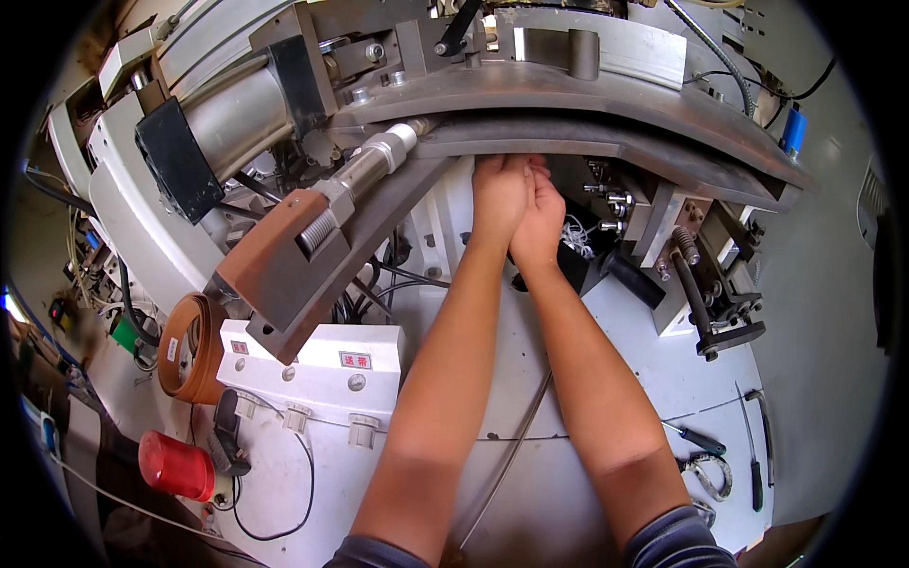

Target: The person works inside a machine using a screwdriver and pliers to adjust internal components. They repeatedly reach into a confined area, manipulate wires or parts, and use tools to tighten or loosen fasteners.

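Note:
Both my arms reach forward under the edge of a thick curved metal plate (pixel 549 133). My left hand (pixel 501 197) and my right hand (pixel 542 216) press together just below that edge. Their fingers look curled inward, and the tips are out of sight. Whatever they grip, if anything, cannot be made out. Right of my hands, several small bolts and fittings (pixel 614 204) sit on a metal bracket. A tangle of white thread-like strands (pixel 576 237) lies close beside my right wrist.
At left stand a metal cylinder (pixel 237 118), a white control box (pixel 317 364) with knobs, a brown tape roll (pixel 192 346) and a red lamp (pixel 177 466). A thin metal rod (pixel 511 450) lies between my forearms. Screwdrivers (pixel 702 439) lie at right, below a spring-loaded lever assembly (pixel 696 284).

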{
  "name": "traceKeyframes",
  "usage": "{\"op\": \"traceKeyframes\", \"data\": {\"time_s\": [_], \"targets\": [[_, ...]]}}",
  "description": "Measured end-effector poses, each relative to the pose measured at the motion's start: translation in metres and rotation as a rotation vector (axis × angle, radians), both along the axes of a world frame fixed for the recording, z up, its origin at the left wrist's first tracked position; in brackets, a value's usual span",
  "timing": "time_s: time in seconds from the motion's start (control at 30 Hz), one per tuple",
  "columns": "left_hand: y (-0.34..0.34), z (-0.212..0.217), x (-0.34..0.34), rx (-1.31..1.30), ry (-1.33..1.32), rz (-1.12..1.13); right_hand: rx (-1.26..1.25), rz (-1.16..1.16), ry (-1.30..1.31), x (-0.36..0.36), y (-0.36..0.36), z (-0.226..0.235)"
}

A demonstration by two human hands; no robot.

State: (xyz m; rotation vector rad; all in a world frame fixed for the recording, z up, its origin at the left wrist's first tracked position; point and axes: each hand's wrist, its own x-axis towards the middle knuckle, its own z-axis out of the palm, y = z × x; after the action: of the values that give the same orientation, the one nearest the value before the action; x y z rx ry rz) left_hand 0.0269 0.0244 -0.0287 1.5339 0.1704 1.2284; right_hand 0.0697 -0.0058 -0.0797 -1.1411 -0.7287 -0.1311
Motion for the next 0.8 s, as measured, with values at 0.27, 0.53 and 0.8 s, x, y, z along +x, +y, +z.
{"op": "traceKeyframes", "data": {"time_s": [0.27,0.53,0.8], "targets": [[0.016,0.01,-0.004,0.25,0.27,0.136,0.104,0.019,-0.004,-0.001,0.017,0.005],[0.008,0.036,-0.012,0.373,0.476,0.175,-0.124,-0.122,0.019,-0.019,-0.017,0.043],[0.032,0.014,0.01,0.348,0.119,0.225,-0.065,-0.145,-0.105,-0.027,-0.021,0.053]]}}
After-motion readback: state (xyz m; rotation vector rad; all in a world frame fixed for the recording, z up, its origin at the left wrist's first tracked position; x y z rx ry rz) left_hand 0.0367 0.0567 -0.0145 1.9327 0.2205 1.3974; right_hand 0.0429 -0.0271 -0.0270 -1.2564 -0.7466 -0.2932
